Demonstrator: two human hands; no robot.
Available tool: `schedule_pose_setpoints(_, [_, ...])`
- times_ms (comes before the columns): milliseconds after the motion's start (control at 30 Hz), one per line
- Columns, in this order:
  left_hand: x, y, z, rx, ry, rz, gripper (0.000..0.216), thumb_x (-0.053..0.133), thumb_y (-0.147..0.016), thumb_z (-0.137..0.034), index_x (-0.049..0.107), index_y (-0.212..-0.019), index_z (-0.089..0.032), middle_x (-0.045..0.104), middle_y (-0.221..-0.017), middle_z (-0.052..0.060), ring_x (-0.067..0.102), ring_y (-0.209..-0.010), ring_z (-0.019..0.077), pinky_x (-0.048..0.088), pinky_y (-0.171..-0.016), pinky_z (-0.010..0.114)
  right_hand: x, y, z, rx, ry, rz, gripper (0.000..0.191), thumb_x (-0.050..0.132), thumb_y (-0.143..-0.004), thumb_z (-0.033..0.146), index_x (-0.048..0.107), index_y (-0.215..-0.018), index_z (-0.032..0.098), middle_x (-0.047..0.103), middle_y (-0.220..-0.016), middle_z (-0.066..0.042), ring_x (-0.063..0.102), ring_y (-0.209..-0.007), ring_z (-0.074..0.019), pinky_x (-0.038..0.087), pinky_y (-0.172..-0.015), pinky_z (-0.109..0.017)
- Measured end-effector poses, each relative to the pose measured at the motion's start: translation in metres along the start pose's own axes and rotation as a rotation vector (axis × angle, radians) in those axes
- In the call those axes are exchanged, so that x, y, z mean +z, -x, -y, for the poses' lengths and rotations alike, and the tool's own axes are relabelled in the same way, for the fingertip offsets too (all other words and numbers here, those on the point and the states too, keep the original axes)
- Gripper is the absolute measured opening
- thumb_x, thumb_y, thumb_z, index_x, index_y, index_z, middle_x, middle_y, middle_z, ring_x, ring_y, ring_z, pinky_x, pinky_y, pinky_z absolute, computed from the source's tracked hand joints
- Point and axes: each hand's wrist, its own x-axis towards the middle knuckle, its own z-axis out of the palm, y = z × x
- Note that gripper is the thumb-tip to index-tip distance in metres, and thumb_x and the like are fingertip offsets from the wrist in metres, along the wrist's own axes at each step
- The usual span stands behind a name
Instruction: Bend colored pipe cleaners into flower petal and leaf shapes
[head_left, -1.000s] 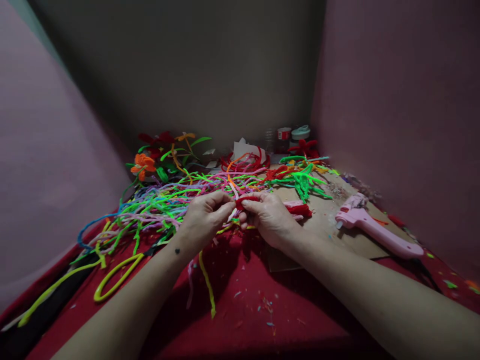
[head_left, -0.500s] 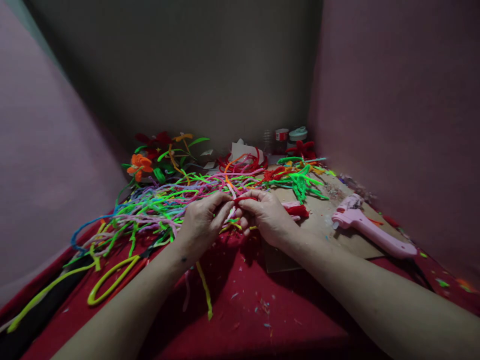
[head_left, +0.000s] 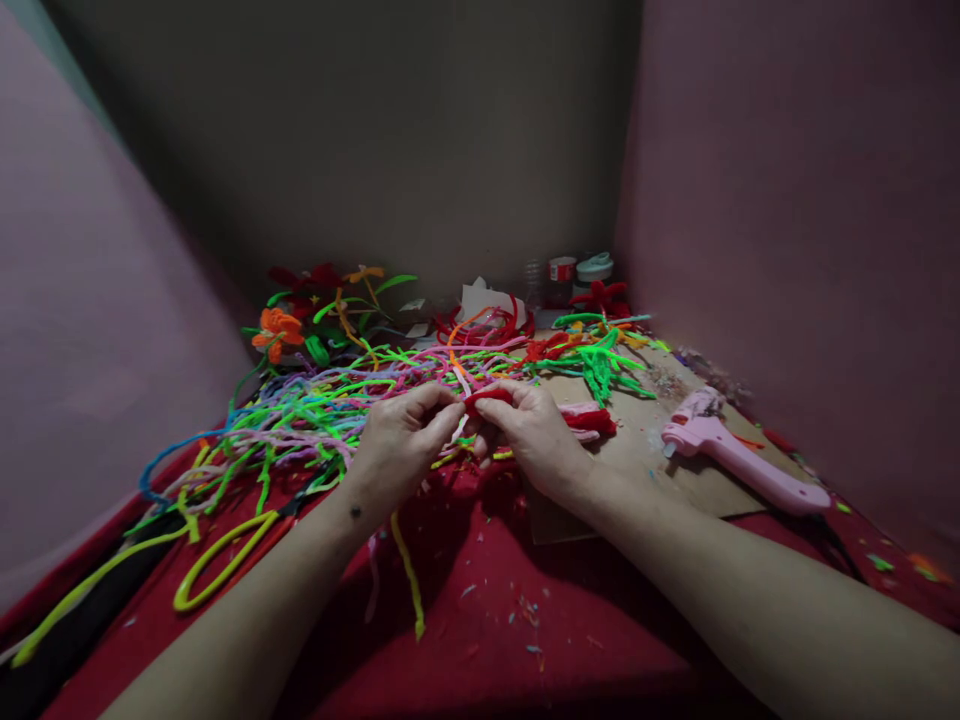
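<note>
A short piece of red pipe cleaner [head_left: 491, 398] is pinched between my two hands, above the middle of the table. The thumb and forefinger of my left hand [head_left: 416, 425] close on its left end. My right hand [head_left: 529, 430] grips it from the right, thumb on top and the other fingers curled beneath. Both fingertips partly hide the red piece, so its full shape cannot be made out. Just right of my right hand lies a bundle of red and pink pipe cleaners [head_left: 598, 422]. Behind both hands spreads a tangled pile of multicoloured pipe cleaners [head_left: 315, 385].
A pink glue gun [head_left: 742, 465] rests on a cardboard sheet [head_left: 645, 480] at right. Yellow-handled scissors [head_left: 225, 565] lie at left. Orange and red pipe-cleaner flowers [head_left: 279, 335] stand at back left. Green pieces [head_left: 600, 370] and a lidded jar [head_left: 595, 270] are at back right. Scraps dot the red cloth [head_left: 480, 620].
The fingers have shifted slightly along the red pipe cleaner, and more of it shows above my right thumb. Both hands remain in nearly the same place.
</note>
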Motion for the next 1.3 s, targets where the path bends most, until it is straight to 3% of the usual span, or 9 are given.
schedule_pose_setpoints(200, [-0.001,-0.004,0.001,-0.127,0.146,0.004,0.021,0.052,-0.073,-0.032,0.055,-0.062,-0.015,0.046,-0.049,-0.004,0.039,-0.046,0.0079,0.031,-0.043,0.019,-0.004,-0.003,0.001,-0.047,-0.008,-0.137,0.014,0.058,-0.071,0.029,0.058,-0.076,0.015,0.057,-0.058,0.003,0.053,-0.043,-0.0084,0.042,-0.039,-0.019])
schedule_pose_setpoints(400, [0.004,-0.001,0.003,-0.07,0.07,0.022,0.022,0.052,-0.074,-0.032,0.055,-0.06,-0.015,0.044,-0.049,-0.004,0.037,-0.046,0.0077,0.03,-0.044,0.019,-0.006,-0.004,-0.004,-0.143,0.316,-0.17,0.019,0.051,-0.079,0.03,0.058,-0.068,0.016,0.055,-0.052,0.001,0.054,-0.047,-0.0122,0.04,-0.043,-0.022])
schedule_pose_setpoints(600, [-0.002,-0.011,0.016,-0.083,0.084,-0.123,0.021,0.054,-0.073,-0.035,0.062,-0.072,-0.016,0.055,-0.058,-0.002,0.046,-0.052,0.0096,0.037,-0.05,0.02,0.003,0.011,0.005,-0.466,0.688,-0.344,0.024,0.041,-0.087,0.028,0.055,-0.103,0.017,0.063,-0.079,-0.004,0.057,-0.065,-0.0139,0.042,-0.06,-0.025])
schedule_pose_setpoints(667, [-0.006,-0.018,0.018,-0.119,0.145,-0.147,0.022,0.057,-0.071,-0.035,0.064,-0.073,-0.014,0.059,-0.061,-0.001,0.05,-0.055,0.0108,0.039,-0.053,0.02,0.008,0.021,0.008,-0.59,0.767,-0.222,0.023,0.038,-0.089,0.027,0.054,-0.103,0.016,0.064,-0.083,-0.005,0.058,-0.069,-0.0132,0.041,-0.064,-0.024])
schedule_pose_setpoints(767, [-0.005,-0.031,0.008,-0.082,0.164,-0.091,0.023,0.061,-0.068,-0.035,0.067,-0.074,-0.014,0.063,-0.07,0.001,0.055,-0.065,0.0131,0.042,-0.061,0.022,0.014,0.035,0.007,-0.746,0.93,0.156,0.026,0.034,-0.09,0.028,0.057,-0.084,0.017,0.064,-0.076,-0.004,0.058,-0.068,-0.0124,0.04,-0.063,-0.022])
schedule_pose_setpoints(867, [0.009,-0.043,-0.011,0.024,0.103,0.034,0.022,0.062,-0.067,-0.033,0.07,-0.072,-0.014,0.063,-0.07,0.002,0.055,-0.068,0.0138,0.041,-0.063,0.023,0.018,0.043,0.0,-0.78,1.033,0.328,0.033,0.035,-0.089,0.033,0.055,-0.068,0.018,0.061,-0.062,-0.002,0.056,-0.059,-0.0119,0.038,-0.056,-0.022])
schedule_pose_setpoints(1133, [0.063,-0.069,-0.035,0.121,0.029,0.463,0.02,0.06,-0.067,-0.032,0.07,-0.074,-0.016,0.06,-0.061,0.0,0.05,-0.056,0.0115,0.035,-0.05,0.021,0.019,0.035,-0.02,-0.757,1.069,0.416,0.026,0.049,-0.076,0.027,0.048,-0.051,0.019,0.056,-0.048,0.001,0.048,-0.045,-0.0105,0.033,-0.045,-0.022])
schedule_pose_setpoints(1200, [0.063,-0.072,-0.037,0.126,-0.034,0.493,0.021,0.063,-0.065,-0.034,0.07,-0.075,-0.017,0.059,-0.06,-0.001,0.049,-0.054,0.0112,0.033,-0.048,0.021,0.019,0.034,-0.021,-0.743,1.061,0.402,0.026,0.048,-0.076,0.028,0.048,-0.052,0.019,0.056,-0.048,0.001,0.048,-0.045,-0.0109,0.033,-0.045,-0.022])
schedule_pose_setpoints(1300, [0.048,-0.079,-0.039,0.096,0.066,0.489,0.02,0.063,-0.066,-0.032,0.07,-0.076,-0.016,0.062,-0.065,0.001,0.051,-0.058,0.0112,0.037,-0.053,0.021,0.019,0.035,-0.021,-0.743,1.036,0.403,0.025,0.048,-0.075,0.026,0.047,-0.051,0.02,0.057,-0.049,0.002,0.049,-0.046,-0.0103,0.032,-0.044,-0.021])
